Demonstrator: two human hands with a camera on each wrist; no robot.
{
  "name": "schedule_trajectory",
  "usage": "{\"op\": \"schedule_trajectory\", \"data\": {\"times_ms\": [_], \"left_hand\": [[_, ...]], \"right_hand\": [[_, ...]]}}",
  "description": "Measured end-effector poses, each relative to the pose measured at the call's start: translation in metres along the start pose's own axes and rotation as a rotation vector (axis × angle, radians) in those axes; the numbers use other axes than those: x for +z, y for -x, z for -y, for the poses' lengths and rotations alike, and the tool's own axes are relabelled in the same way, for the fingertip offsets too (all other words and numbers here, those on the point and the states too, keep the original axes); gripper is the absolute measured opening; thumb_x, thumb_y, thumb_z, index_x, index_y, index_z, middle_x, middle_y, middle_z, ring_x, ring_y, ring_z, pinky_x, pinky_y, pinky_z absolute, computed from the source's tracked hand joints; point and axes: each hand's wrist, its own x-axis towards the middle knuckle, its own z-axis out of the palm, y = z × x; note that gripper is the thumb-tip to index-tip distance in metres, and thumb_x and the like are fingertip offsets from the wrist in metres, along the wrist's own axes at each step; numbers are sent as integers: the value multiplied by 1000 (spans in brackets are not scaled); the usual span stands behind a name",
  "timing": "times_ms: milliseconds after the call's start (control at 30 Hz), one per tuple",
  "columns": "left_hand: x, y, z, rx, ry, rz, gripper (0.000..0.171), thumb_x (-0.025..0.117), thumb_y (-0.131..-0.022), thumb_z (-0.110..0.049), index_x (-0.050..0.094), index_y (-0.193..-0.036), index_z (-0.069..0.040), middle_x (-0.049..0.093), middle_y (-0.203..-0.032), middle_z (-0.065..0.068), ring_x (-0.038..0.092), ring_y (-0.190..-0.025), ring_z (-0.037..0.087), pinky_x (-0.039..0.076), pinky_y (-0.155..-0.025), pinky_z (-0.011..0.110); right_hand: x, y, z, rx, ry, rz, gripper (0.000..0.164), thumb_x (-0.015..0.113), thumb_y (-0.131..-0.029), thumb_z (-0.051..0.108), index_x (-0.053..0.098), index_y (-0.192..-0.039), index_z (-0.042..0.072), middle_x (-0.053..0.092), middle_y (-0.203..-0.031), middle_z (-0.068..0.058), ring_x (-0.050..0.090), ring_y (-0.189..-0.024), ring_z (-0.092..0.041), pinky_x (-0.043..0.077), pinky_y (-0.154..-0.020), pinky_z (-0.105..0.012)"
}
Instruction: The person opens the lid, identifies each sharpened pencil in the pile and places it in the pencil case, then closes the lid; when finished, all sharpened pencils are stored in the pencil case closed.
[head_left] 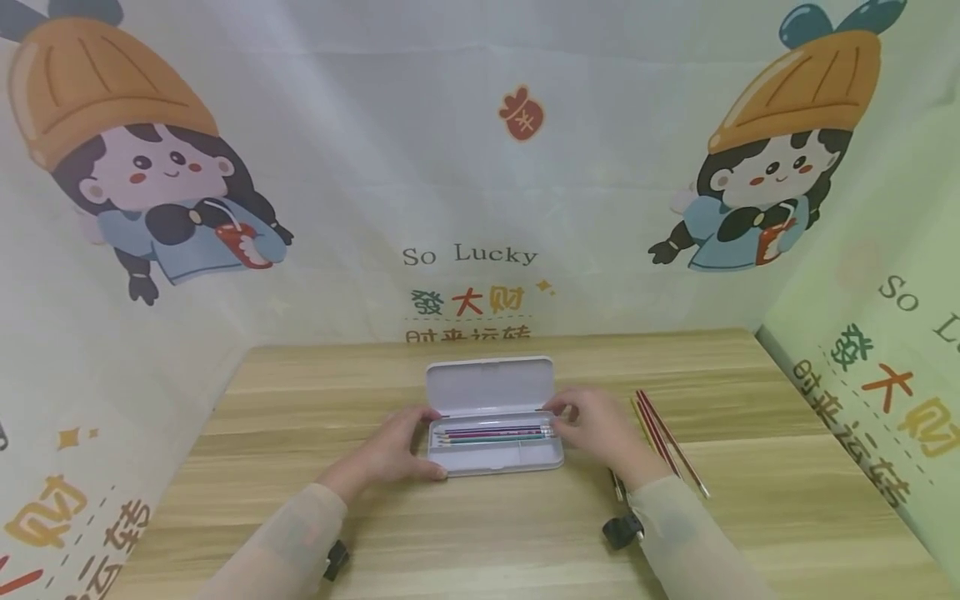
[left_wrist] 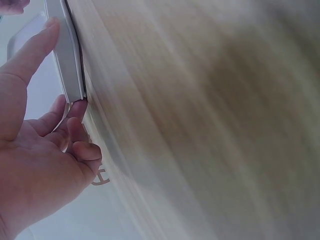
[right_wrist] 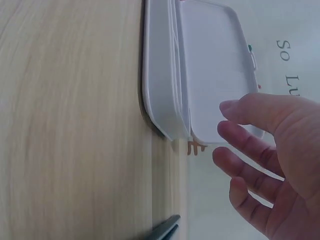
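The left hand (head_left: 393, 446), lower centre, pinches the left end of the case (head_left: 476, 459) between thumb and fingers. The right hand (head_left: 600, 425), fingers loosely parted, is at its right end; touch unclear. Holding the case level should keep its pencils (head_left: 491, 435) settled. Loose pencils (head_left: 663, 433) limit rightward movement; leftward, the table (head_left: 360, 375) offers more room, its back edge near the raised lid (head_left: 491, 387).

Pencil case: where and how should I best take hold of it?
Grip the pencil case by its short ends, left hand from the left, right hand from the right. Its long base lies flat between them; the raised lid might swing if gripped.
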Motion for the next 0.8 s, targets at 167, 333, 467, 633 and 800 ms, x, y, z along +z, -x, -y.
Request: {"op": "schedule_trajectory", "data": {"times_ms": [167, 333, 467, 633, 800], "left_hand": [[1, 0, 1, -1, 2, -2, 90, 97, -66, -33, 54, -141, -6, 55, -147, 20, 46, -140, 40, 33, -123, 59], [2, -1, 2, 6, -5, -7, 90, 97, -66, -33, 54, -141, -6, 55, -147, 19, 46, -140, 40, 34, -122, 58], [2, 0, 1, 7, 2, -2, 91, 97, -66, -34, 53, -141, -6, 54, -148, 19, 46, -141, 40, 33, -123, 58], [1, 1, 2, -1, 2, -1, 91, 97, -66, -33, 54, -141, -6, 54, -148, 19, 45, -141, 41, 32, -123, 59], [1, -1, 3, 9, -5, -3, 91, 97, -66, -34, 54, -141, -6, 55, -148, 19, 45, -140, 40, 33, -123, 59]], "right_hand": [[-7, 5, -7, 48, -7, -5, 22, 77, -88, 12, 78, -110, 11, 76, -100, -3, 60, -75, -9, 51, -62, -24], [-19, 11, -15, 101, 34, 5, 25, 75, -89, 15, 77, -114, 12, 75, -102, -3, 59, -74, -10, 49, -61, -27], [-25, 17, -25, 121, 69, 7, 28, 75, -89, 15, 76, -116, 10, 75, -105, -5, 59, -74, -11, 51, -64, -30], [-28, 24, -36, 140, 82, 30, 31, 77, -89, 15, 75, -119, 9, 76, -108, -9, 69, -84, -18, 59, -71, -38], [-31, 34, -43, 171, 134, 44, 32, 79, -88, 16, 75, -118, 8, 77, -106, -9, 72, -96, -27, 60, -85, -50]]}}
